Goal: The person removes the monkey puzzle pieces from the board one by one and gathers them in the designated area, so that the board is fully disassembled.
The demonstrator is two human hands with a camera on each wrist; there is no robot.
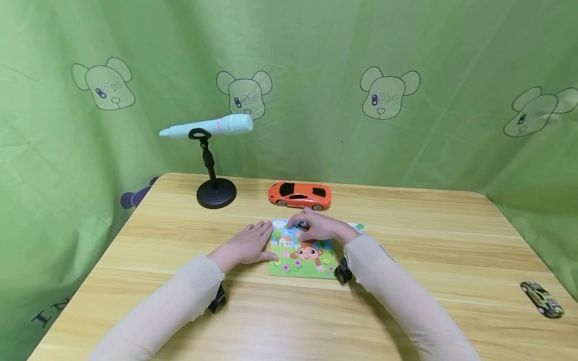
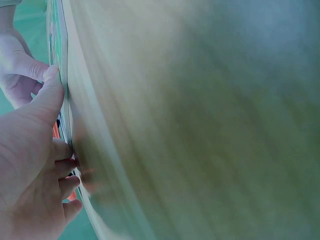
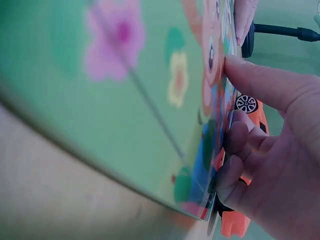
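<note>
One thin, squarish jigsaw board printed with a cartoon monkey on green grass (image 1: 293, 271) is sitting on the pale wood-grain table (image 1: 280, 316) right in front of you. Looks like you're working on its far part, so I'd match up the printed lines first, then press straight down instead of shoving sideways. Your left hand (image 1: 250, 244) is nice and loose, fingers mostly straight, thumb on the board's left edge; decent brace imo. Your right hand (image 1: 318, 225) is bent over the far part, thumb touching the print, but I can't tell if anything's pinched in there. Just behind is a glossy orange toy sports car (image 1: 300, 194), so don't bump it.
</note>
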